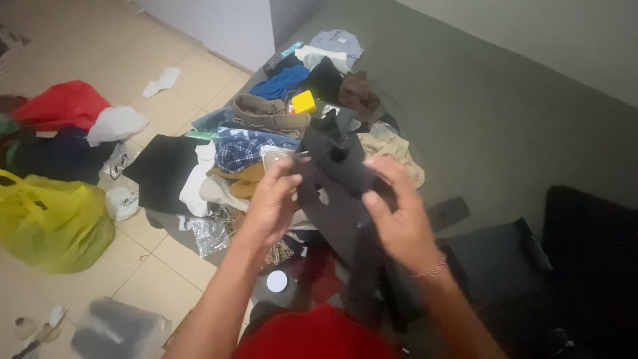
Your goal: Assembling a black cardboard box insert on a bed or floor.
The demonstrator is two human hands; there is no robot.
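Now | step: handling a dark garment [335, 179] held up over the clothes pile [266, 143] on the grey mattress [478, 119] | next, likely: steady pinch, spread flat | left hand [271, 203] fingers grasp its left edge | right hand [399, 219] fingers pinch the right edge | both forearms raised, palms facing inward

Obstacles: heap of clothes [286, 126] crowded the grey mattress's [492, 126] near-left part, directly beyond the hands; yellow-green bag [50, 223], red bag [63, 103] and scattered wrappers [206, 234] littered the tiled floor [100, 53] at left. Free room: mattress surface right of the heap lay bare; far floor tiles open.
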